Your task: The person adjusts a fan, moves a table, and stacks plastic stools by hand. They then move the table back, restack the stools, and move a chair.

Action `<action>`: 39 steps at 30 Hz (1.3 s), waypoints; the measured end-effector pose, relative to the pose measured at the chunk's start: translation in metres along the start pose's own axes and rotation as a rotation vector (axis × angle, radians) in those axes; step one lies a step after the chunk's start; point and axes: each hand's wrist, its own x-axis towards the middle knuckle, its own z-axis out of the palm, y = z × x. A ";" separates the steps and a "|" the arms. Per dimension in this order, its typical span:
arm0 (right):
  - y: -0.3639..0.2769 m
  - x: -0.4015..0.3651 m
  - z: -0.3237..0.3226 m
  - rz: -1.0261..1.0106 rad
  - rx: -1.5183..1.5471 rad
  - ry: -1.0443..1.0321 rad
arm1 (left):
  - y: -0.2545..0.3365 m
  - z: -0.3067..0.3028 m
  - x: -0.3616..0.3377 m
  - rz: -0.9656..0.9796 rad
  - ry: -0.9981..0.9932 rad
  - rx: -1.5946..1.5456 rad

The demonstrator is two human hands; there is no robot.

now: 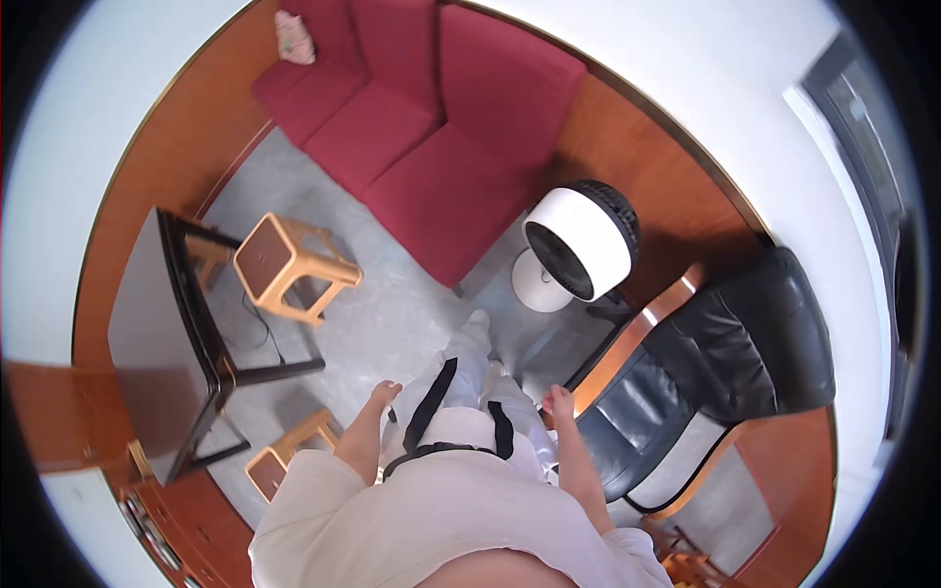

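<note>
My left hand (388,391) hangs beside my left thigh, its fingers loosely curled together with nothing visible in them. On the other side, my right hand (559,403) is curled into a loose fist, and no object shows in it. It is nearest to the wooden armrest (616,350) of a black leather armchair (698,358). Black straps (431,404) run down over my light trousers from a dark belt (451,448) at my waist. My legs point forward over the grey floor.
Ahead stands a red sofa (446,196) with a patterned cushion (294,39). A white round fan (578,240) is at front right. To the left are a wooden stool (294,267), a dark-framed table (186,294) and another stool (284,456). A cable (263,328) lies on the floor.
</note>
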 end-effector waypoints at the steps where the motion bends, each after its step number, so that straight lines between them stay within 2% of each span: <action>1: 0.004 -0.003 0.000 0.040 -0.038 -0.006 | -0.005 0.006 -0.009 -0.016 0.011 -0.037; 3: 0.012 -0.010 -0.001 0.021 -0.161 -0.055 | -0.003 0.013 -0.030 0.055 -0.115 -0.241; 6: 0.018 -0.014 -0.003 0.024 -0.341 -0.111 | -0.007 0.026 -0.055 0.121 0.035 -0.342; 9: 0.019 -0.009 -0.007 -0.019 -0.530 -0.168 | -0.019 0.031 -0.067 0.155 0.092 -0.453; 12: 0.005 -0.019 0.008 -0.046 -0.707 -0.106 | -0.035 0.033 -0.080 0.108 0.096 -0.705; 16: -0.008 -0.023 0.048 -0.163 -0.901 -0.115 | -0.095 0.040 -0.098 0.161 0.136 -0.795; 20: 0.007 -0.041 0.121 -0.212 -0.945 -0.192 | -0.197 0.045 -0.132 0.120 0.261 -0.894; 23: 0.046 -0.071 0.185 -0.320 -0.928 -0.330 | -0.301 0.065 -0.155 -0.104 0.406 -1.055; 25: 0.081 -0.093 0.232 -0.342 -0.976 -0.444 | -0.373 0.095 -0.164 -0.255 0.556 -1.088; 26: 0.096 -0.109 0.255 -0.350 -0.995 -0.465 | -0.415 0.119 -0.160 -0.273 0.645 -1.000; 27: 0.110 -0.129 0.276 -0.410 -1.043 -0.553 | -0.427 0.118 -0.177 -0.288 0.661 -1.015; 29: 0.133 -0.155 0.315 -0.469 -1.100 -0.654 | -0.443 0.111 -0.220 -0.568 0.548 -1.326; 31: 0.149 -0.168 0.345 -0.636 -1.097 -0.761 | -0.457 0.118 -0.236 -0.617 0.525 -1.404; 34: 0.159 -0.183 0.379 -0.682 -1.053 -0.861 | -0.458 0.131 -0.244 -0.697 0.448 -1.607; 38: 0.160 -0.180 0.416 -0.633 -1.217 -0.839 | -0.438 0.111 -0.246 -0.684 0.368 -1.830; 39: 0.161 -0.177 0.425 -0.535 -1.234 -0.757 | -0.435 0.100 -0.247 -0.668 0.354 -1.841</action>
